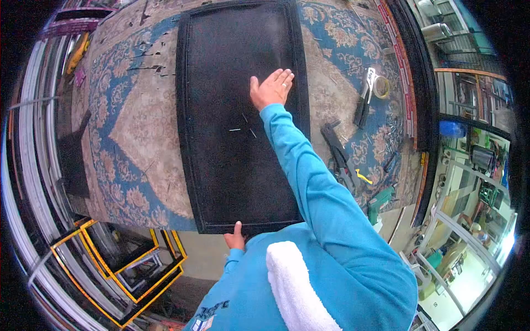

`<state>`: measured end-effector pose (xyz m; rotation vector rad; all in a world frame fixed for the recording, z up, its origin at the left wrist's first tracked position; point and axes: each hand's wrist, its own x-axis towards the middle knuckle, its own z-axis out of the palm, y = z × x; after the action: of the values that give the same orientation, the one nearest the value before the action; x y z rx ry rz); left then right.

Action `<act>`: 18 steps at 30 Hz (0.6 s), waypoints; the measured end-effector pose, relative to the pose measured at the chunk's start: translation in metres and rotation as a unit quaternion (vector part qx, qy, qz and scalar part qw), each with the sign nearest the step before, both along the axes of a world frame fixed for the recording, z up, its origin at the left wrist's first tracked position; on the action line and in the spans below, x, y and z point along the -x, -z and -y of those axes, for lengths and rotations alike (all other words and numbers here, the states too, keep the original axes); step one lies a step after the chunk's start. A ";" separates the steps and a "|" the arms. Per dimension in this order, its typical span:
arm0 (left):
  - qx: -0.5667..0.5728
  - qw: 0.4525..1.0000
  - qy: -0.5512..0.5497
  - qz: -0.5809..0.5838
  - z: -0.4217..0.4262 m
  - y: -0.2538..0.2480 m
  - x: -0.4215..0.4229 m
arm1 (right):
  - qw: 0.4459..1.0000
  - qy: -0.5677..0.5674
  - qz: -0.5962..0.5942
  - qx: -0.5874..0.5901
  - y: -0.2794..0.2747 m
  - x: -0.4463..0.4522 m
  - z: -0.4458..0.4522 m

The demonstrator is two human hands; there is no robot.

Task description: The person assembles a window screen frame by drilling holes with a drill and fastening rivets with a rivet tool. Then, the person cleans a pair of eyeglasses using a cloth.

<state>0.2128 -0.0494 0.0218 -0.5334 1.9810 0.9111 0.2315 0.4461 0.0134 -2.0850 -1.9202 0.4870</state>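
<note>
A black framed panel [237,171] lies lengthwise in front of me on a patterned cloth [146,116]. My right hand [272,88] is open over its upper right part, palm down and fingers stretched out; whether it presses on the surface I cannot tell. At the near edge, my left hand [236,240] has its thumb up against the frame, with the other fingers hidden below the rim. Three thin metal pins [234,129] rest near the middle of the panel.
Right of the panel lie a tape roll [381,86], a black-and-silver hand tool [362,105], a black tool [339,154], scattered pins and a green tool [381,203]. Frame mouldings [33,138] line the left side; yellow-edged frames [124,265] stand lower left.
</note>
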 end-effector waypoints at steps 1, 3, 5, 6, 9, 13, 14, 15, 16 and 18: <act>0.002 1.000 -0.009 0.002 -0.001 0.000 0.000 | 1.000 0.000 -0.002 0.000 0.000 0.003 -0.006; -0.008 1.000 -0.013 0.006 -0.006 -0.009 -0.002 | 1.000 0.020 -0.003 0.002 -0.003 0.009 -0.014; -0.019 1.000 -0.018 0.009 -0.008 -0.011 0.000 | 1.000 0.022 -0.011 0.005 -0.006 0.010 -0.019; -0.033 0.999 -0.015 0.009 -0.005 -0.009 0.000 | 1.000 0.023 -0.007 0.009 -0.006 0.011 -0.020; -0.038 0.999 -0.013 0.009 -0.003 -0.008 0.000 | 1.000 0.023 -0.003 0.011 -0.009 0.011 -0.024; 0.047 0.998 0.005 0.045 -0.009 -0.015 0.009 | 0.997 -0.068 -0.007 -0.034 -0.004 0.010 -0.019; 0.047 0.998 0.000 0.042 -0.006 -0.016 0.017 | 0.988 -0.146 -0.008 -0.057 -0.004 0.009 -0.014; 0.047 0.990 0.031 0.133 -0.003 -0.018 0.029 | 0.972 -0.223 -0.009 -0.079 -0.004 0.008 -0.010; 0.046 0.972 0.064 0.223 -0.002 -0.020 0.040 | 0.965 -0.249 0.010 -0.078 0.000 0.008 -0.009; 0.084 0.947 0.168 0.260 -0.002 -0.029 0.065 | 0.963 -0.255 0.029 -0.079 0.010 0.001 -0.013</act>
<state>0.1482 -0.0471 0.0505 -0.4540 1.5992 0.3410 0.2302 0.4590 0.0039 -1.5121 -2.4444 0.3566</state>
